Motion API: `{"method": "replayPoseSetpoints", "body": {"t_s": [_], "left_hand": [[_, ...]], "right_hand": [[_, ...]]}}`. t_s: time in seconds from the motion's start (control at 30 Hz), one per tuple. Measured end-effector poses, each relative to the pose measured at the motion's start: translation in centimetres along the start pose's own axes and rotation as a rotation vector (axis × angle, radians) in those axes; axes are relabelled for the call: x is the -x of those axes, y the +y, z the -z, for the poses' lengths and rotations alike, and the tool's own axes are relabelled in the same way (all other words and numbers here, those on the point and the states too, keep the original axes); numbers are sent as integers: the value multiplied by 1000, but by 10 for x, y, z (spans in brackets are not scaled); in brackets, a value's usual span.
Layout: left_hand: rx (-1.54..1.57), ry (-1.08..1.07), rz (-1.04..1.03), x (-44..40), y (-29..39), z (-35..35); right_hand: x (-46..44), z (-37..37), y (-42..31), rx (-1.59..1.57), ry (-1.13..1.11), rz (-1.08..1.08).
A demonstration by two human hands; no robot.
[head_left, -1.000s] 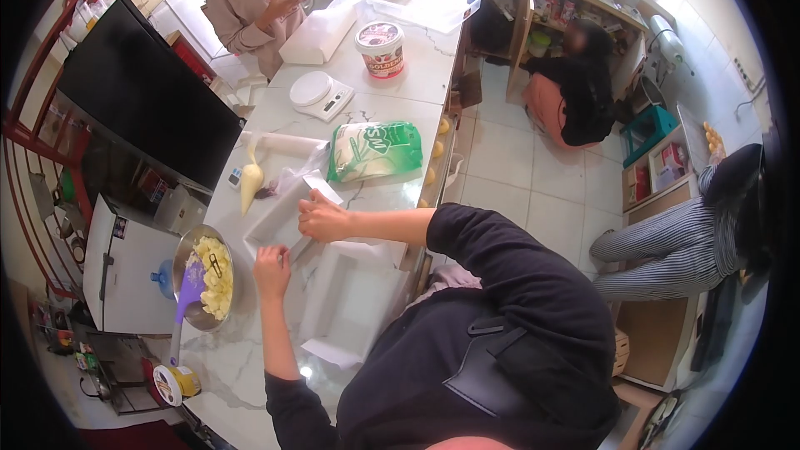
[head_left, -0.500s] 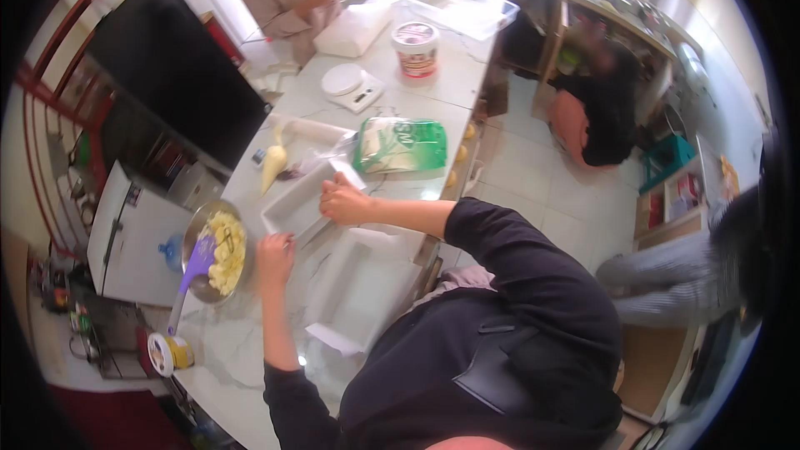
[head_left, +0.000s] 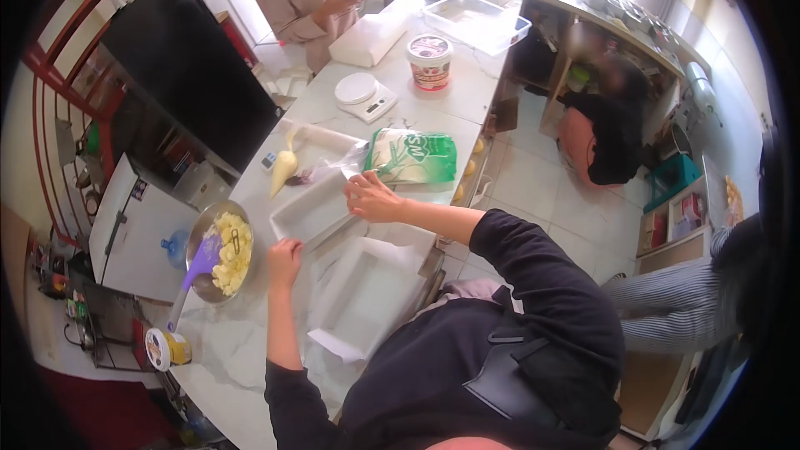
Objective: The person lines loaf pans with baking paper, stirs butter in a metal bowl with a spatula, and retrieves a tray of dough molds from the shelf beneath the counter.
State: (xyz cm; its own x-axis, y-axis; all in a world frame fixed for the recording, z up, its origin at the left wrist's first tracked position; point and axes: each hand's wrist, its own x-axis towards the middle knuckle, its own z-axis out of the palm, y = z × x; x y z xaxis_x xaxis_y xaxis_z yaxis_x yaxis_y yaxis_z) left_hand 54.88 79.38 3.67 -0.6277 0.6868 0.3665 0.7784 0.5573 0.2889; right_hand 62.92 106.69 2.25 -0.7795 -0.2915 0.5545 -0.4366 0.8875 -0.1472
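Observation:
A rectangular pan lined with white paper lies in front of me on the table. My left hand is closed at its near left corner, on the edge of the paper liner. At the far right end, my right hand has bent fingers over the liner's rim. Closer to my body sits a second paper-lined pan. Behind the first pan lie a third lined pan and a filled piping bag. A green and white bag rests just beyond my right hand.
A metal bowl holds a pale yellow mixture and a purple spatula. A small yellow tub stands near the left edge. Farther back are a kitchen scale, a tub and a clear container. Other people are nearby.
The view has shifted, so the table appears slightly lower and to the right. My right hand's fingers have loosened from a tight pinch and spread somewhat at the pan's end. My left hand stays at the near corner.

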Motion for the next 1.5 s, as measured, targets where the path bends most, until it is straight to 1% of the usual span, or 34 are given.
{"method": "replayPoseSetpoints", "body": {"t_s": [0.13,0.23,0.4,0.43,0.5,0.53,0.6,0.7,0.77,0.8,0.9,1.0,1.1,1.2,1.27,1.3,1.4,1.47,1.5], "left_hand": [[-12,-28,37,2,5,5],[-3,-42,71,1,8,6],[44,-115,137,2,14,7],[-1,-35,89,0,15,8],[-107,121,2,2,13,13],[-117,202,69,2,8,15],[-121,352,200,5,-3,7],[567,238,653,9,-31,-8],[726,188,783,19,-27,-8],[814,183,823,7,-26,-8],[819,100,836,8,-38,-16],[975,83,855,15,-42,-14],[969,2,894,25,-22,16],[834,-31,862,62,13,63],[947,79,947,99,35,81],[998,142,998,121,49,87],[1392,266,1160,176,94,76],[1447,231,1348,184,126,64],[1476,234,1308,186,133,53]], "right_hand": [[9,4,9,7,57,-25],[13,4,17,-71,90,-92],[16,3,18,-116,175,-119],[14,3,19,-132,207,-112],[18,10,20,-186,315,-259],[21,16,19,-220,365,-335],[33,29,21,-222,508,-573],[69,39,24,-341,528,-762],[98,34,14,-329,468,-761],[103,35,15,-308,458,-740],[117,38,2,-359,395,-730],[120,38,-14,-589,358,-776],[126,25,-21,-778,294,-810],[124,36,-21,-1028,187,-822],[119,43,-26,-1267,123,-878],[118,49,-33,-1306,48,-873],[104,54,-36,-1374,-127,-843],[102,52,-44,-1384,-205,-854],[99,53,-45,-1303,-240,-801]]}}
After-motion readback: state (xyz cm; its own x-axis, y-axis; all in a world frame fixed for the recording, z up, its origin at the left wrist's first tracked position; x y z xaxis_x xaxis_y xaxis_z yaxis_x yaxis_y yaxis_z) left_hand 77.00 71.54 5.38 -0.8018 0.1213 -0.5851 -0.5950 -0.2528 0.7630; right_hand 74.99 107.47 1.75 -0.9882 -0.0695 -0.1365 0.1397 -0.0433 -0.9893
